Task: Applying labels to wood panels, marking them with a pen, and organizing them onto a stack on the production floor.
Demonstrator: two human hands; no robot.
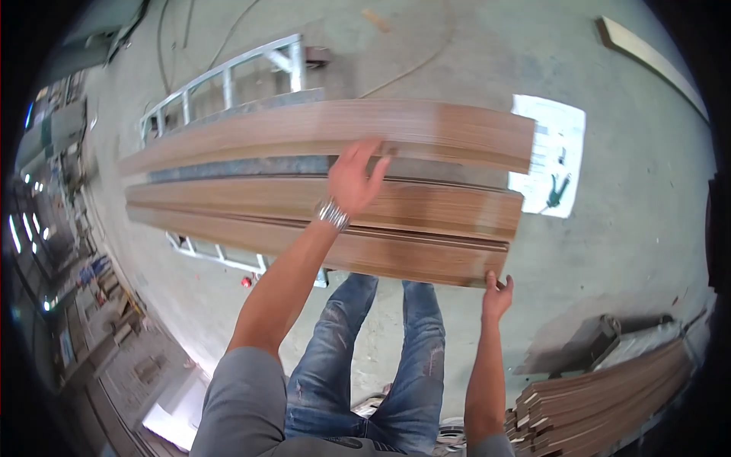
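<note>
Three long brown wood-grain planks lie side by side across a metal stand. My left hand [356, 177], a metal watch on its wrist, reaches over the middle plank [442, 204]. Its fingers are stretched out, thumb apart, with the blurred tips at the near edge of the far plank [335, 126]. A gap separates the far plank from the middle one. My right hand [499, 297] grips the right end of the near plank [426, 255], thumb on top and the other fingers partly hidden below the edge.
A ladder-like metal frame [228, 87] shows beyond the planks. On the floor to the right lies a printed sheet [560, 145] with a green-handled tool [558, 190]. A stack of brown planks [601, 400] sits at lower right, and a long board [651, 65] at far right.
</note>
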